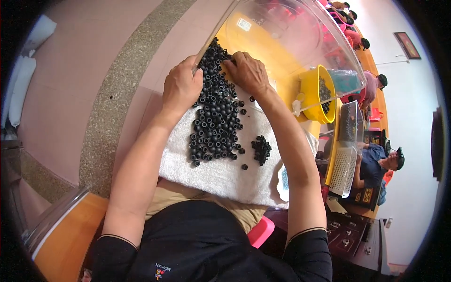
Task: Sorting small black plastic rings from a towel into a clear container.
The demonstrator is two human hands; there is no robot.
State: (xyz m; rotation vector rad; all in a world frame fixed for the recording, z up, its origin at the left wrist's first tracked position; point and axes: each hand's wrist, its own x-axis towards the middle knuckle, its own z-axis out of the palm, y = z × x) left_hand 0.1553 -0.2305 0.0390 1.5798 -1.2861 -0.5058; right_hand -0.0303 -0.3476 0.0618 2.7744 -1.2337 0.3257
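Note:
A clear plastic bin (286,28) lies tipped toward me, its mouth over a white towel (181,162). Small round black parts with open ends (213,124) spread from inside the bin onto the towel in a long heap. My left hand (183,87) is closed on the bin's left rim, thumb inward. Inside the mouth, my right hand (246,73) has its fingers curled down against the far end of the heap; its fingertips are hidden. A separate little pile of smaller black pieces (261,150) sits right of the heap, below my right forearm.
A yellow tub (319,96) with dark parts in it stands to the right on the yellow table. Beyond it are a white perforated basket (343,171) and a person in a blue shirt (373,164). More people sit farther back. A pink stool edge (260,231) shows beside my lap.

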